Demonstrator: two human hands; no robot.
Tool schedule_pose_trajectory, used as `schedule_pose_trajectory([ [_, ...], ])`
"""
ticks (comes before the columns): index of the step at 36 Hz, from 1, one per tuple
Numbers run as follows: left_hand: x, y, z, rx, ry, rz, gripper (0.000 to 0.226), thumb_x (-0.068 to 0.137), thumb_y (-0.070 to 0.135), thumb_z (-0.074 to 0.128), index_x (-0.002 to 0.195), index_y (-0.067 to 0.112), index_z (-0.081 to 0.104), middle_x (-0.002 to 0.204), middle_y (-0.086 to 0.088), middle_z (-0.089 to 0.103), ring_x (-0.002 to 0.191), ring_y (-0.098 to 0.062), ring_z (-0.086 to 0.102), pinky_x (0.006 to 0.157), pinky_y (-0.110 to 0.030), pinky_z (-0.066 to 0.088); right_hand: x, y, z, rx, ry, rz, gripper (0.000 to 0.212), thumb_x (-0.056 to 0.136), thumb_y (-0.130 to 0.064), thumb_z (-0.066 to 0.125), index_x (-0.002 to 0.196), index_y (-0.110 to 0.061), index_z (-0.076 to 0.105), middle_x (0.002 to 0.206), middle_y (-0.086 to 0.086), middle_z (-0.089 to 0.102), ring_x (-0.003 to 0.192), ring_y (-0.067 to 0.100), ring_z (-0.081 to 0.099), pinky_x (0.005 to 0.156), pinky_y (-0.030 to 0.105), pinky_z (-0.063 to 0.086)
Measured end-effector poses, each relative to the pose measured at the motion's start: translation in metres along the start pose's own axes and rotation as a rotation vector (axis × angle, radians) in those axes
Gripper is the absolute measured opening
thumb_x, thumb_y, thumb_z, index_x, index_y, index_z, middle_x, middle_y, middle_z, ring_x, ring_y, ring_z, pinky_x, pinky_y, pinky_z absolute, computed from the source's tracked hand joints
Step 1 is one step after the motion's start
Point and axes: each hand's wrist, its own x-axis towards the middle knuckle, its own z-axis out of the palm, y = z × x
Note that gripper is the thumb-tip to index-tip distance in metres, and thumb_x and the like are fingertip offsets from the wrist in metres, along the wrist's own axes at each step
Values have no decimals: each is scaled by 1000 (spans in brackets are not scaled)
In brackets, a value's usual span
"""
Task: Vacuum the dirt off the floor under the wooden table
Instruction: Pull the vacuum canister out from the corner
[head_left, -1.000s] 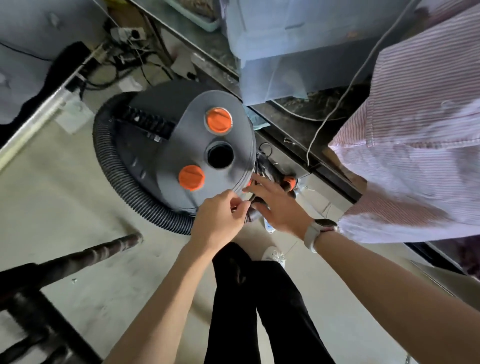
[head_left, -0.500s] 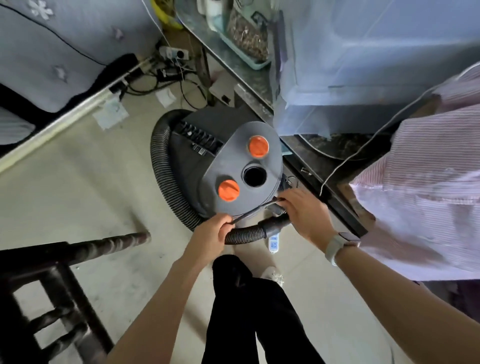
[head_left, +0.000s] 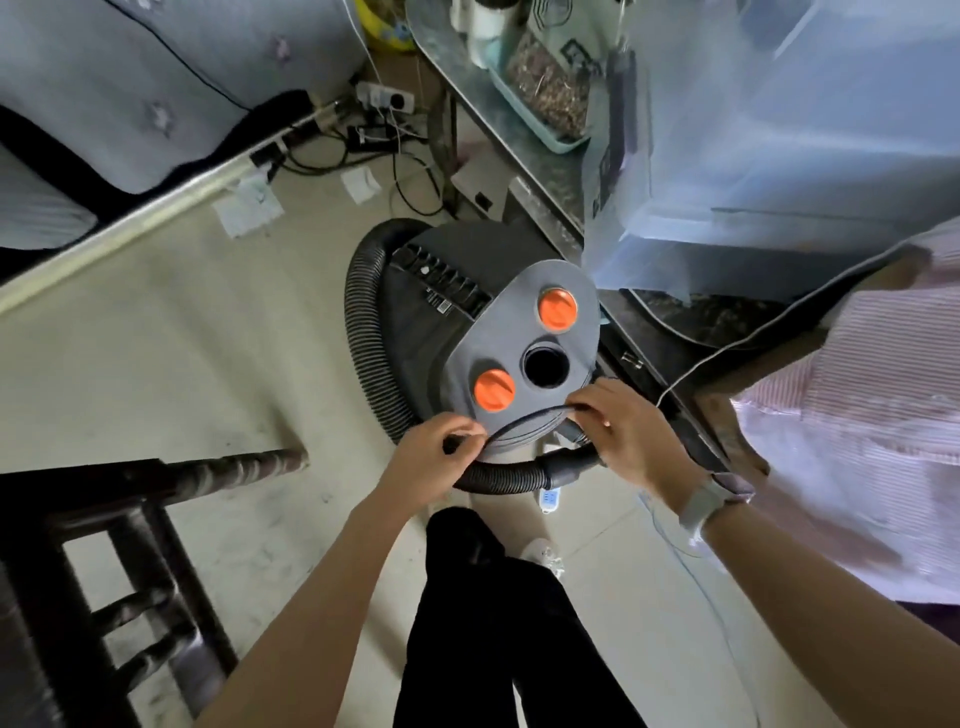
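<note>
A round grey vacuum cleaner (head_left: 467, 332) with two orange caps stands on the floor in front of me. Its ribbed black hose (head_left: 363, 338) curls around its left side and front. A thin black power cord (head_left: 524, 415) stretches across the vacuum's near edge between my hands. My left hand (head_left: 431, 457) pinches the cord's left part, just above the hose. My right hand (head_left: 623, 436) grips the cord's right part, over the hose's smooth end piece (head_left: 566, 467).
Dark wooden furniture with turned legs (head_left: 130, 499) fills the lower left. A metal table (head_left: 540, 171) with a tray and a blue plastic cover runs along the right. A power strip (head_left: 384, 98), cables and paper scraps (head_left: 249, 208) lie behind. A striped cloth (head_left: 857, 415) hangs at right.
The view has drawn back from the vacuum. My hands have moved apart along its near edge, and the black cord now stretches between them.
</note>
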Motion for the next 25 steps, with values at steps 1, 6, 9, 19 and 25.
schedule_pose_trajectory([
  [1,0,-5,-3,12,93,-4,12,88,13,63,99,12,68,99,2,65,90,-6,59,86,-21,46,4,-3,-4,-7,-49,9,36,89,-35,44,98,-10,67,90,2,63,84,14,52,76,27,39],
  [6,3,-29,-15,-82,563,-299,48,86,22,67,124,4,46,125,-12,43,106,-28,54,92,-44,48,29,-30,2,-256,-387,84,16,95,-36,49,101,-27,62,100,-2,66,98,19,59,74,28,39],
  [9,16,-37,-15,-307,430,-387,74,86,21,68,144,6,24,138,-13,40,122,-30,48,102,-41,44,34,-45,24,-340,-476,104,27,96,-43,45,109,-27,63,108,0,65,104,23,58,76,29,39],
  [19,23,-51,-15,-366,273,-422,56,87,23,66,134,10,38,114,-3,56,110,-24,57,98,-42,47,32,-38,66,-249,-466,241,28,99,-22,33,101,-13,59,111,9,63,105,32,56,85,39,43],
  [25,18,-45,-11,-328,307,-397,53,88,22,64,133,9,39,111,-2,55,98,-18,54,84,-29,45,26,-45,67,-120,-358,283,29,100,-24,36,101,-10,61,103,12,66,101,31,57,84,37,42],
])
